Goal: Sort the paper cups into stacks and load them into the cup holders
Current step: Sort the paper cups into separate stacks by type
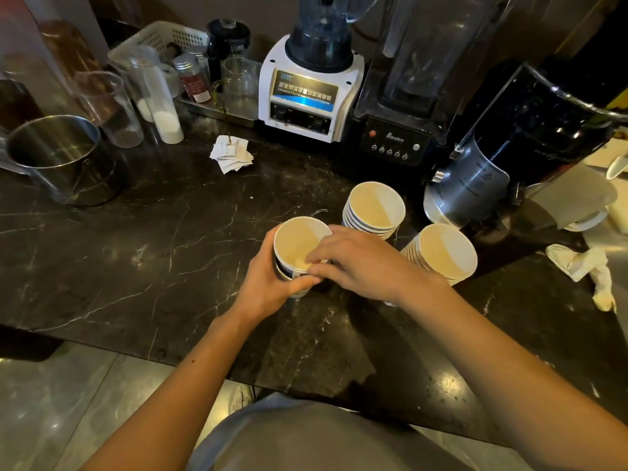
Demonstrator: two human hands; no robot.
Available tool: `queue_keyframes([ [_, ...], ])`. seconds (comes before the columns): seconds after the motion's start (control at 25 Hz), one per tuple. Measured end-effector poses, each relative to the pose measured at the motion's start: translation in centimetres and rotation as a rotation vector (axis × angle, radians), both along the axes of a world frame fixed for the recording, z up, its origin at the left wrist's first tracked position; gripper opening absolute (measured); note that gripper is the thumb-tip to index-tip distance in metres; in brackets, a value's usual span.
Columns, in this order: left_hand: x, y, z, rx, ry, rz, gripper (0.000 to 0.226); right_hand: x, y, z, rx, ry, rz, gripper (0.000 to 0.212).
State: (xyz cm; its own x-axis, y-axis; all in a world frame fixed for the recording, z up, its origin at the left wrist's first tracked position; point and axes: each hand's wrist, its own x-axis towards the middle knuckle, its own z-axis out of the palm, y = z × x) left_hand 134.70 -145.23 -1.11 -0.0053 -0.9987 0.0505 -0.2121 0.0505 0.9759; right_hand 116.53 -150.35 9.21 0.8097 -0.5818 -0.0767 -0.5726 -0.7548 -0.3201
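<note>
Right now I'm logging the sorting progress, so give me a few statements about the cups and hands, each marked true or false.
1. The left hand grips the held cup stack from its side. True.
2. Two more stacks stand on the counter: the rear stack and the right stack. True.
3. The right hand lies flat on the counter. False: its fingers curl over the held cup stack's rim.
4. The steel pot stands right of the white blender. False: it stands far to the left.

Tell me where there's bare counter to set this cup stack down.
Bare counter lies left of the held stack, between the steel pot, the paper slips and the front edge. Crowded on the right: two cup stacks, the grinder and a cloth.
</note>
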Motion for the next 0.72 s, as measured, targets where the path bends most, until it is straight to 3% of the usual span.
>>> queue_keyframes([
  [0.08, 0.0, 0.1, 0.2, 0.024, 0.000, 0.018, 0.085, 0.2, -0.1, -0.4, -0.037, 0.005, 0.032, 0.022],
  [0.24, -0.1, -0.1, 0.4, 0.035, 0.017, 0.015, 0.084, -0.2, 0.9, -0.7, -0.306, -0.103, 0.042, 0.010],
  [0.4, -0.1, 0.1, 0.6, 0.025, 0.012, 0.002, 0.086, -2.1, 0.2, 2.6, -0.517, -0.512, -0.213, 0.009],
  [0.48, -0.2, 0.0, 0.5, 0.026, 0.019, 0.001, 0.088, -3.7, -0.3, 4.9, -0.615, -0.621, -0.331, 0.013],
  [0.72, 0.0, -0.1, -0.2, 0.023, -0.004, 0.010, 0.088, -9.6, 0.6, 9.6, -0.865, -0.647, -0.529, 0.021],
])
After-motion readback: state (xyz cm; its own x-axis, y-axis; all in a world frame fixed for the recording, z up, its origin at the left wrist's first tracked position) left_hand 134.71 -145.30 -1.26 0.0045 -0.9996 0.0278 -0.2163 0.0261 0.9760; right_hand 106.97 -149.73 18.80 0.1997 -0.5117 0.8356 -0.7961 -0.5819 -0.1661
